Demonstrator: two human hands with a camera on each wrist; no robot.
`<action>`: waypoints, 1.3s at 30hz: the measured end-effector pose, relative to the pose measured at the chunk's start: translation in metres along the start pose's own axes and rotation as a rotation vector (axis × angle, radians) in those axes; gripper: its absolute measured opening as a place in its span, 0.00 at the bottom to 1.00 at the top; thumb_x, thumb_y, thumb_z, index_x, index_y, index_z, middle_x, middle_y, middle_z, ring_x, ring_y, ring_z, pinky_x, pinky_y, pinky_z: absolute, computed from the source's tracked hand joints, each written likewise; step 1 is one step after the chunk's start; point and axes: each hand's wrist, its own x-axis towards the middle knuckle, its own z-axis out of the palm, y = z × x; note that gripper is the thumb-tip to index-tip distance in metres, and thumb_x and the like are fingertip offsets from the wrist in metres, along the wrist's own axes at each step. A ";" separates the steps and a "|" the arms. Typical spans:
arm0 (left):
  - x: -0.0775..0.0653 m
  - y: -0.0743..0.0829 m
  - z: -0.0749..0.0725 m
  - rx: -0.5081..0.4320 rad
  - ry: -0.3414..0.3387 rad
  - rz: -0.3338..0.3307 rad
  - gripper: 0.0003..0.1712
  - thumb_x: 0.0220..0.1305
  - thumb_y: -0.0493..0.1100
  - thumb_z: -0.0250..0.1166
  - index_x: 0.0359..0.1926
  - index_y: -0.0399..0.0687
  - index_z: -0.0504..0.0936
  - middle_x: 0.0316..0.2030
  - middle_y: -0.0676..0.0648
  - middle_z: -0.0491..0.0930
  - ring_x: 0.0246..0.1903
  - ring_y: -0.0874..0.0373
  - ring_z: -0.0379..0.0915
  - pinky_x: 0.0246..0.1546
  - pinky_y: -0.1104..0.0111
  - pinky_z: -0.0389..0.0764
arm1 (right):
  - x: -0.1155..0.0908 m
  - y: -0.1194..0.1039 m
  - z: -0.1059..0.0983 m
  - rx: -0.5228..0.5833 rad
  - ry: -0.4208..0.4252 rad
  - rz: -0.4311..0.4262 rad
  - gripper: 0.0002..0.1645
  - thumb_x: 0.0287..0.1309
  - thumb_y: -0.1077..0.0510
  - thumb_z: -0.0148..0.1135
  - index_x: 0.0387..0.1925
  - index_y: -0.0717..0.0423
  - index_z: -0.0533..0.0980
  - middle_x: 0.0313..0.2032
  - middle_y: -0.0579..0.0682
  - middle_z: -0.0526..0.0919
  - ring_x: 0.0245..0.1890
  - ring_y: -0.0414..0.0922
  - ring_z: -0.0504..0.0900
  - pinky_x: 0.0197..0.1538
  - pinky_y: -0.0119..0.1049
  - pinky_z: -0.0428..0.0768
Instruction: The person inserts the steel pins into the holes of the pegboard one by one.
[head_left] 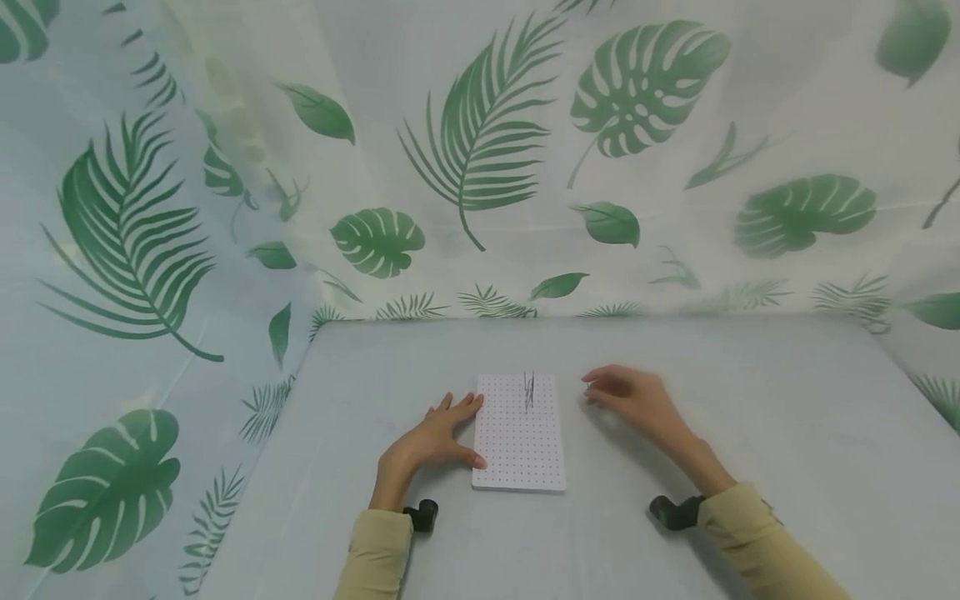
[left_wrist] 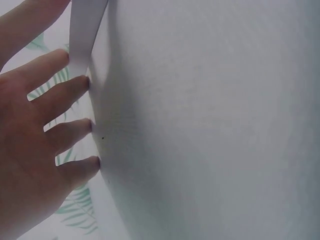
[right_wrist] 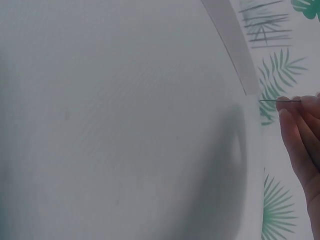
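A white board (head_left: pixel 517 450) with a grid of small holes lies flat on the table, its pale side edge (left_wrist: pixel 82 35) showing in the left wrist view. Several thin metal pins (head_left: pixel 529 392) stand up from its far right part. My left hand (head_left: pixel 427 442) lies along the board's left side with spread fingers, the thumb at the near left corner. To the right of the board, over the table, my right hand (head_left: pixel 637 400) pinches one thin metal pin (right_wrist: pixel 270 100) between thumb and fingertips. The pin points toward the board, apart from it.
A pale grey cloth-covered table (head_left: pixel 787 400) spreads around the board. White curtains (head_left: pixel 525 275) with green leaf prints rise behind it and on both sides. Black wrist cameras sit under the left wrist (head_left: pixel 423 515) and the right wrist (head_left: pixel 675 512).
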 end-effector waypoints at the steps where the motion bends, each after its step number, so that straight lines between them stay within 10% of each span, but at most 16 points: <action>1: 0.000 0.000 0.000 -0.001 -0.001 0.001 0.60 0.49 0.49 0.82 0.80 0.51 0.60 0.81 0.47 0.53 0.82 0.39 0.33 0.79 0.38 0.39 | 0.001 -0.002 0.002 0.012 -0.004 0.004 0.13 0.60 0.64 0.72 0.48 0.60 0.85 0.38 0.51 0.91 0.35 0.39 0.89 0.39 0.27 0.86; 39: 0.002 -0.001 -0.001 0.026 -0.014 0.001 0.60 0.50 0.50 0.82 0.80 0.50 0.59 0.81 0.46 0.53 0.82 0.39 0.33 0.80 0.41 0.39 | 0.023 -0.036 0.046 0.092 -0.033 -0.048 0.09 0.58 0.65 0.73 0.41 0.58 0.87 0.39 0.50 0.91 0.41 0.46 0.91 0.46 0.28 0.86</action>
